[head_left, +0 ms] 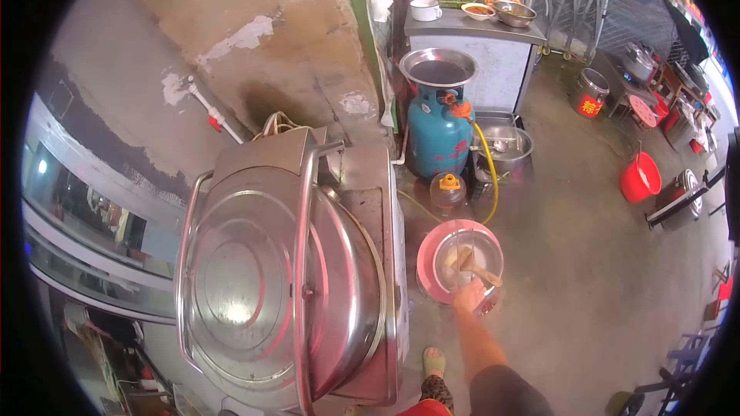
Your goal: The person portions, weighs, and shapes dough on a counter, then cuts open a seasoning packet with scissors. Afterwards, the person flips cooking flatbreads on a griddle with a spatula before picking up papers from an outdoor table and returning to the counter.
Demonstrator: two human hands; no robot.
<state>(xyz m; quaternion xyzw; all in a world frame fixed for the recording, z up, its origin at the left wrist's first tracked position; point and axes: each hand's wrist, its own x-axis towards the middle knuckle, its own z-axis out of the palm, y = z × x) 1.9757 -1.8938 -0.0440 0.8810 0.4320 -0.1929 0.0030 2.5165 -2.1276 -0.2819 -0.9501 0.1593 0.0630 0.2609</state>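
Observation:
My right hand (469,294) reaches down from the bottom of the view, its fingers closed at the near rim of a shiny round bowl (493,253). The bowl overlaps a pink basin (425,263) on the floor; whether it rests on the basin or hangs just above it, I cannot tell. Inside the bowl lies a light wooden tool (482,273) with a straight handle, its handle pointing right. Some pale matter shows beneath the tool, too blurred to name. My left hand is out of view.
Left of me stands a large steel machine (239,277) with tubular bars. Beyond the basin are a plastic jug (449,194), a teal gas cylinder (435,135) with a yellow hose (491,169), and a food counter (478,28). A red bucket (641,179) stands at right.

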